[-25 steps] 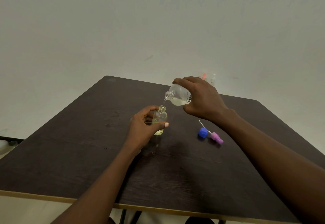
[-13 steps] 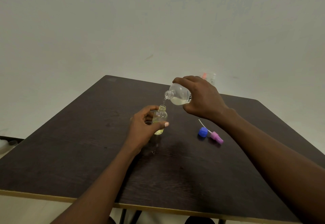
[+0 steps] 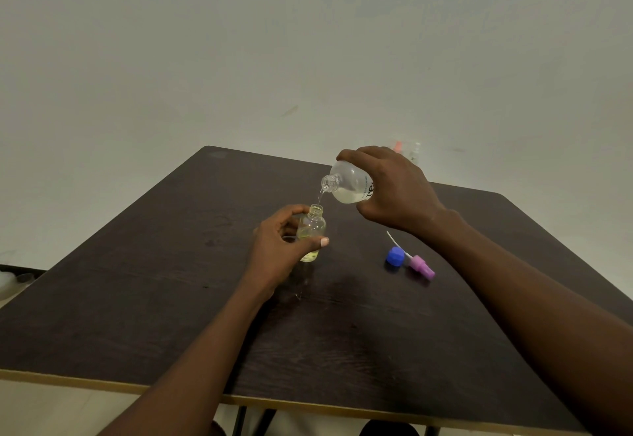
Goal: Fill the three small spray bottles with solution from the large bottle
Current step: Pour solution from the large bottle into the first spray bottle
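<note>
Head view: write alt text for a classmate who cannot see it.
The right hand tips the large bottle, pouring a thin stream into the open small bottle that the left hand holds upright on a dark table. A blue cap and a pink sprayer lie to the right.
</note>
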